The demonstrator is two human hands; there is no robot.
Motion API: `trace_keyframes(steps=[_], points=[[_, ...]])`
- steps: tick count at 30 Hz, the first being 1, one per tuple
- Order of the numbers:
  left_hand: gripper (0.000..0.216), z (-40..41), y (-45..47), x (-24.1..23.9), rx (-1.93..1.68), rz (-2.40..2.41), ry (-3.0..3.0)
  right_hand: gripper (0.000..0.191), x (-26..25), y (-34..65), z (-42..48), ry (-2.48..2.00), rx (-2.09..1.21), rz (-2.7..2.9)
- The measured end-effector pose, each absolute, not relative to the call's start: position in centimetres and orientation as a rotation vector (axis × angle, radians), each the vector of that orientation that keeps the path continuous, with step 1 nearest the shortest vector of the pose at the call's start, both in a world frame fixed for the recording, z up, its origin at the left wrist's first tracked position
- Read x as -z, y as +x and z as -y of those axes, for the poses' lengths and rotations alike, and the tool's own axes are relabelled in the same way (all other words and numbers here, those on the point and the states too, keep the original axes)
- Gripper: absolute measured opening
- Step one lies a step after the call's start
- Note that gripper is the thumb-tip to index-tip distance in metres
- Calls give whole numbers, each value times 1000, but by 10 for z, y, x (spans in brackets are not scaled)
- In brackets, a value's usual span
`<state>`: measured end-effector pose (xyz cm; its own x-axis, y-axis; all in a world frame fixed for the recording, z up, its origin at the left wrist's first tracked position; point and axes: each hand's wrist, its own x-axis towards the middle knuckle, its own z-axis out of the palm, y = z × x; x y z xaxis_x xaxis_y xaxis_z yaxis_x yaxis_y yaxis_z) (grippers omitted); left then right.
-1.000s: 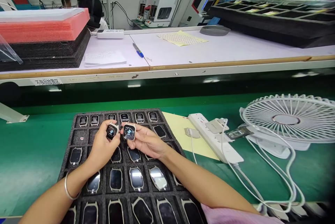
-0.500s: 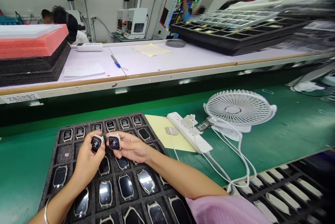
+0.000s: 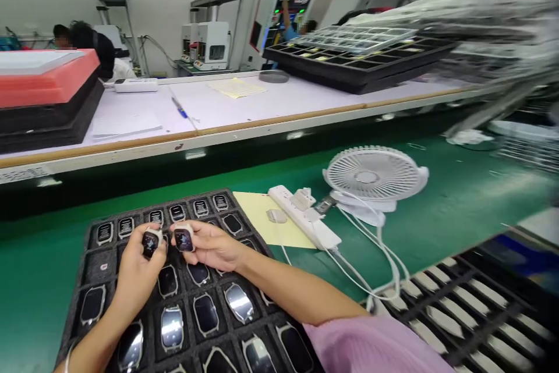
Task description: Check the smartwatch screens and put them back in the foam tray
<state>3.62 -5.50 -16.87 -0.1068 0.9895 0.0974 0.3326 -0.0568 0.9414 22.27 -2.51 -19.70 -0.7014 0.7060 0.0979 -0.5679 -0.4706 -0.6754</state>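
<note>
the left hand [image 3: 137,268] pinches one small white-cased smartwatch [image 3: 151,242]; the right hand [image 3: 213,245] grips a second white-cased smartwatch [image 3: 183,239]. the two sit side by side, held just above the black foam compartment tray [image 3: 89,232], near its back row of six lit watches [image 3: 177,212].

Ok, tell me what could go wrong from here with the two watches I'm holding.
1. The left hand pinches the left watch and the right hand the right watch with the fingertips, above the tray; a slip could drop one onto the screens below.
2. The two watches sit nearly side by side, so they may knock and scratch.
3. The right forearm lies across the tray's rows and might rub those screens.
</note>
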Motion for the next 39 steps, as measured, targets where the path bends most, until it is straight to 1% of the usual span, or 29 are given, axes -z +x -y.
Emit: trace_keyframes(steps=[10, 16, 26, 32, 39], points=[[34, 65, 39, 169, -1175, -1451, 1399, 46, 197, 223, 31, -332, -2181, 913], [36, 64, 39, 169, -1180, -1457, 1394, 43, 197, 223, 32, -323, -2187, 908], [36, 67, 40, 167, -1119, -1448, 1441, 47, 197, 225, 33, -374, -2165, 917], [35, 66, 40, 167, -1086, -1430, 1442, 45, 196, 226, 33, -350, -2184, 912], [35, 66, 41, 167, -1133, -1443, 1423, 48, 195, 225, 32, -357, -2189, 898]])
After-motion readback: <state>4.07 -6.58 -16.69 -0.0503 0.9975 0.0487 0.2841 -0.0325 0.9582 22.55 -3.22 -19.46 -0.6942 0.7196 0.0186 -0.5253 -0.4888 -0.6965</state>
